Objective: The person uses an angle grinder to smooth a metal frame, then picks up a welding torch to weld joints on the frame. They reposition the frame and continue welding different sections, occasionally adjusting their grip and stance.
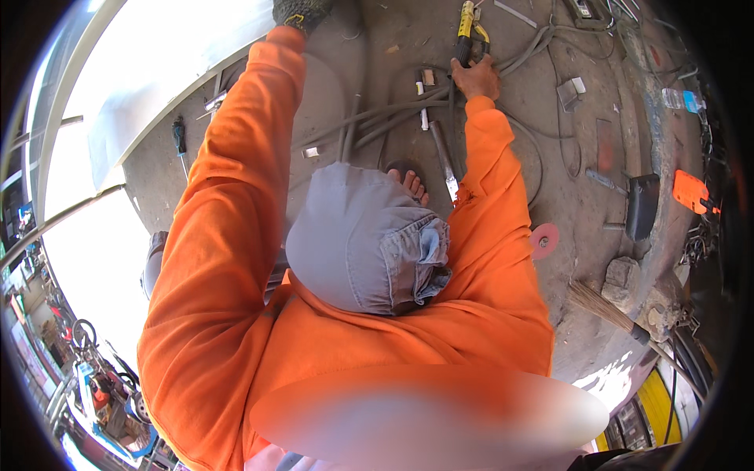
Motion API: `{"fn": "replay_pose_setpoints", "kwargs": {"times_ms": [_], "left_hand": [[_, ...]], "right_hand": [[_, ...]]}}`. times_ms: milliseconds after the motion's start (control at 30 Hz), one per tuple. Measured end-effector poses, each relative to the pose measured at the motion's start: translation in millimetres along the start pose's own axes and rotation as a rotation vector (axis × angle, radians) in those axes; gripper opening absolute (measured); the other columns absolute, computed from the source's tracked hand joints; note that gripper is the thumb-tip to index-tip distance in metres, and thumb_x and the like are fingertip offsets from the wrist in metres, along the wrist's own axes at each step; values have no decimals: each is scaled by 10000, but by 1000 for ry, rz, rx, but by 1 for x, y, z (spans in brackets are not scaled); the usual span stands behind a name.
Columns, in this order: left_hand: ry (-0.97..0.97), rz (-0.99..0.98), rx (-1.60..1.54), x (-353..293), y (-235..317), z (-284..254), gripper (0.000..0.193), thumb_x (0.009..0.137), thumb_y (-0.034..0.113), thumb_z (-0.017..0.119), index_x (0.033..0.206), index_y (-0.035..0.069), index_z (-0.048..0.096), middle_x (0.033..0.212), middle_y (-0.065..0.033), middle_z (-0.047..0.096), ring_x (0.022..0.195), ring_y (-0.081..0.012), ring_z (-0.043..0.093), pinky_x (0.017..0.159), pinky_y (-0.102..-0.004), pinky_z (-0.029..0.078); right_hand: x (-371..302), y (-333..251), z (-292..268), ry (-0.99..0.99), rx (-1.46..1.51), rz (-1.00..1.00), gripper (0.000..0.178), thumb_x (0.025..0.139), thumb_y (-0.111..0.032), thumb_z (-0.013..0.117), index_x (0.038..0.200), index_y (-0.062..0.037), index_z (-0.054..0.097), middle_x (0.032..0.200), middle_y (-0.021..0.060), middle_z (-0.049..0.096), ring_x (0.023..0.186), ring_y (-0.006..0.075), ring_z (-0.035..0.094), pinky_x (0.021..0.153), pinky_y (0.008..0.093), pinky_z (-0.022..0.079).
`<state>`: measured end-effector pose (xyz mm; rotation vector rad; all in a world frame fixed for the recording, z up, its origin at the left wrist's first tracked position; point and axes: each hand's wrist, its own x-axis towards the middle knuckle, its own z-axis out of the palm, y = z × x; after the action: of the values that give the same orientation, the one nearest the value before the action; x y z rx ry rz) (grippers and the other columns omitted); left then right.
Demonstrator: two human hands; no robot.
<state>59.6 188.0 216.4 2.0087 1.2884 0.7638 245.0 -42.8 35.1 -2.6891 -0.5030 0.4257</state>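
The right hand [476, 77] has its bare fingers wrapped round the black grip of a yellow-and-black welding electrode holder [466, 22], whose yellow lever points ahead of them; held this low on the handle, the palm probably keeps clear of the metal end and leaves the lever within reach. The left hand [302, 14], in a dark knit glove, is cut by the upper edge, so I cannot tell whether its fingers are wide or gripping; it lies near the edge of a pale panel [157, 63], perhaps gloved against heat or sharp edges. Heavy cables [399, 111] loop over the floor [573, 208] behind and left of the right fingers, likely left slack so the holder can move freely. Back from those fingers, toward the body, a narrow bar tool [441, 149] lies beside a bare foot [408, 186]; farther back and right are a pink abrasive disc [543, 241] and a straw broom [605, 308], seemingly out of the way.
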Motion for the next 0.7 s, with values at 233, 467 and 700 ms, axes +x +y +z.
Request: {"fn": "replay_pose_setpoints", "kwargs": {"times_ms": [233, 467, 700], "left_hand": [[-30, 39, 243, 3, -4, 0, 710, 781, 509, 799, 1263, 29, 596, 1137, -211, 704, 1101, -389, 678, 937, -474, 528], [-52, 150, 197, 11, -48, 7, 670, 829, 490, 802, 1303, 71, 583, 1146, -177, 717, 1095, -342, 682, 952, -452, 519], [10, 169, 320, 18, -62, 11, 661, 826, 533, 782, 1263, 61, 629, 1201, -182, 702, 1122, -340, 675, 987, -447, 513]], "right_hand": [[14, -16, -2, -75, -199, -60, 769, 820, -594, 741, 1343, -62, 556, 1255, 191, 676, 1200, 359, 647, 1008, 490, 493], [-7, -113, 36, -170, 104, -324, 517, 872, -480, 733, 1197, -90, 636, 1179, 185, 726, 1098, 362, 710, 925, 492, 556], [4, -179, 84, -446, -121, -407, 547, 855, -293, 741, 1341, -89, 595, 1248, 166, 717, 1181, 323, 695, 952, 437, 571]]}}
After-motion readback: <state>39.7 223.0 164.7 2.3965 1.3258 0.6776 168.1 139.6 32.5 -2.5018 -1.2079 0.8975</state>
